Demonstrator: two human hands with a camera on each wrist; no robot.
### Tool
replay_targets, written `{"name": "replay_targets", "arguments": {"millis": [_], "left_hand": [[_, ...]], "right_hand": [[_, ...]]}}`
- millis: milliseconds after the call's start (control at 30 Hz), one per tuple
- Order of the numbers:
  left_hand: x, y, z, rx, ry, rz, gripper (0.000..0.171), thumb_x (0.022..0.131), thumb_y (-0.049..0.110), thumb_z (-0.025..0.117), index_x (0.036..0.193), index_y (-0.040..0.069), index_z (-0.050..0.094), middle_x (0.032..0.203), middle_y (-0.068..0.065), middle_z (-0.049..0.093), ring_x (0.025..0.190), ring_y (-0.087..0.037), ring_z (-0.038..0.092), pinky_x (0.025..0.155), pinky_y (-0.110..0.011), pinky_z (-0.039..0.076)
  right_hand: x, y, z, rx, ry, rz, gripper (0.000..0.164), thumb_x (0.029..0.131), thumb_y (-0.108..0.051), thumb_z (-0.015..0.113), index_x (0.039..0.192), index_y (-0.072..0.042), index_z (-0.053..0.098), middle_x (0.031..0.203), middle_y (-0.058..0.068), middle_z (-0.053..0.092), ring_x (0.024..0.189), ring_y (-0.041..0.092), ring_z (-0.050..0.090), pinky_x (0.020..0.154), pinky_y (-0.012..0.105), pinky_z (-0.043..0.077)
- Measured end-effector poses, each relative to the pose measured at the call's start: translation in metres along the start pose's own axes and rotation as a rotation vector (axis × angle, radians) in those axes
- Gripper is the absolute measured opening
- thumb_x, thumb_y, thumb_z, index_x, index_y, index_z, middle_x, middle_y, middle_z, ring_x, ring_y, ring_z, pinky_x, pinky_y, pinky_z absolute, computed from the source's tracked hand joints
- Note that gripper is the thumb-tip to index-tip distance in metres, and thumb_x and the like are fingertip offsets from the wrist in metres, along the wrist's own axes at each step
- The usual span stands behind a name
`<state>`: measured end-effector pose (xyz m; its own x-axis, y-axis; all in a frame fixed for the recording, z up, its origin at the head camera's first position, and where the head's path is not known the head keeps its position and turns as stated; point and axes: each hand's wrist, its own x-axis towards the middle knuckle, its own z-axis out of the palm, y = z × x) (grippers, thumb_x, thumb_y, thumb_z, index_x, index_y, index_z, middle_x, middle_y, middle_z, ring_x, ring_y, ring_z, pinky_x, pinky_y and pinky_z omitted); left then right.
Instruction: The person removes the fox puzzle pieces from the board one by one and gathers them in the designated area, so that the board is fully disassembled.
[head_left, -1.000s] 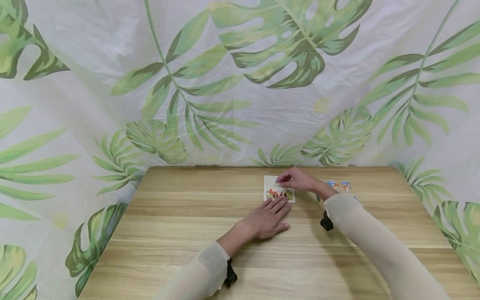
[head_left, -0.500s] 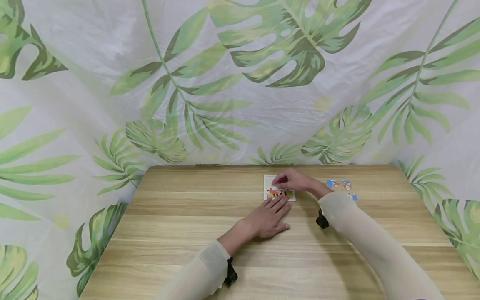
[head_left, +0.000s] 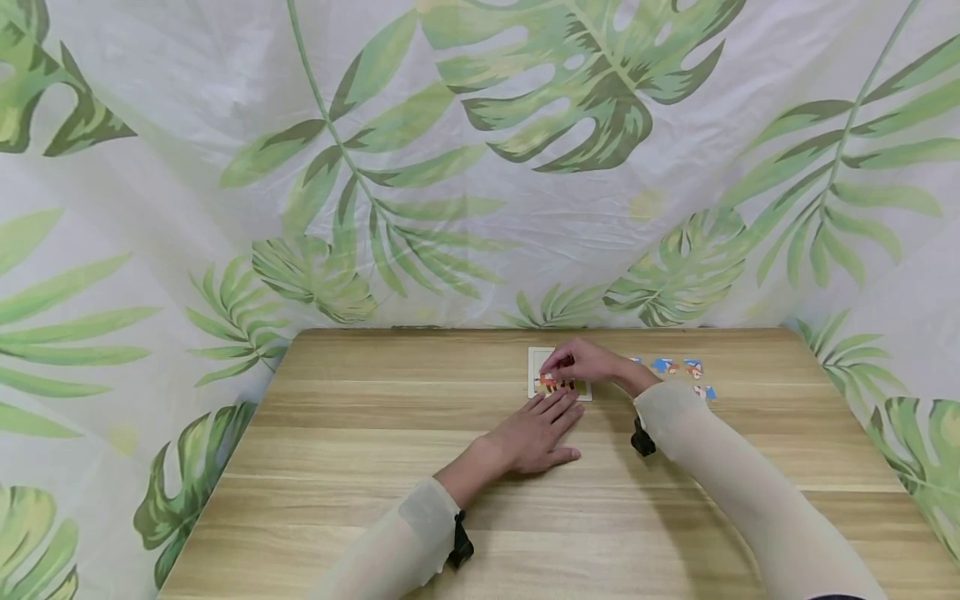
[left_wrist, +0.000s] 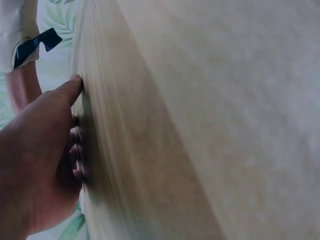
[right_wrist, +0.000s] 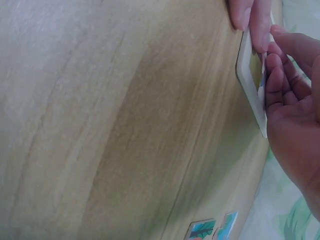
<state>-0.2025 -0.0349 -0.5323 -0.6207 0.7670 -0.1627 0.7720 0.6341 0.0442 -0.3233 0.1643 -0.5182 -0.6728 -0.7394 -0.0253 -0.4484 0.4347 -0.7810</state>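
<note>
A small jigsaw puzzle board (head_left: 534, 354) with a pale frame lies near the far edge of the table. Its lower part shows red, yellow and dark stripes. My left hand (head_left: 532, 437) lies flat, fingers extended, with the fingertips on the board's near edge. Over the board, my right hand (head_left: 588, 361) bends its fingers and thumb together at a puzzle piece. In the right wrist view a bluish-white sliver shows beside the curled fingers of the right hand (right_wrist: 295, 95); most of that piece is hidden. The left wrist view shows the left hand (left_wrist: 37, 155) against the tabletop.
Several loose puzzle pieces (head_left: 693, 368) in blue, orange and white lie to the right of the board, partly behind the right forearm. The wooden table (head_left: 360, 433) meets a leaf-patterned cloth (head_left: 420, 208) at its far edge.
My right hand has shifted slightly left and toward me over the board, its forearm uncovering more loose pieces. The left hand stays in place.
</note>
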Motion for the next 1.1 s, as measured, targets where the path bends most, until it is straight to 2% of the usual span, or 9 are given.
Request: {"name": "replay_targets", "arguments": {"millis": [400, 800, 1100], "left_hand": [[0.0012, -0.004, 0.0001, -0.038, -0.037, 0.004, 0.077, 0.111, 0.062, 0.031, 0.172, 0.018, 0.012, 0.179, -0.004, 0.003, 0.165, -0.021, 0.001, 0.133, -0.042, 0.011], [0.0009, -0.0059, -0.0021, -0.044, -0.037, 0.012, 0.075, 0.112, 0.059, 0.034, 0.172, 0.018, 0.015, 0.179, -0.004, 0.004, 0.165, -0.019, 0.002, 0.133, -0.04, 0.01], [0.0005, -0.0063, -0.0029, -0.051, -0.033, 0.015, 0.075, 0.112, 0.059, 0.033, 0.172, 0.017, 0.016, 0.179, -0.005, 0.006, 0.165, -0.021, 0.004, 0.133, -0.041, 0.011]], "right_hand": [[0.0017, 0.0064, -0.0023, 0.081, -0.036, 0.072, 0.021, 0.101, 0.001, 0.068, 0.119, 0.005, 0.077, 0.104, 0.015, 0.072, 0.092, 0.016, 0.063, 0.079, 0.025, 0.052], [0.0016, 0.0032, -0.0056, 0.144, -0.07, 0.141, 0.021, 0.102, -0.001, 0.066, 0.121, 0.004, 0.076, 0.105, 0.014, 0.072, 0.09, 0.015, 0.061, 0.078, 0.026, 0.051], [0.0016, 0.0035, -0.0038, 0.197, -0.067, 0.151, 0.017, 0.103, -0.005, 0.067, 0.118, 0.0, 0.074, 0.101, 0.014, 0.073, 0.088, 0.019, 0.064, 0.079, 0.03, 0.054]]}}
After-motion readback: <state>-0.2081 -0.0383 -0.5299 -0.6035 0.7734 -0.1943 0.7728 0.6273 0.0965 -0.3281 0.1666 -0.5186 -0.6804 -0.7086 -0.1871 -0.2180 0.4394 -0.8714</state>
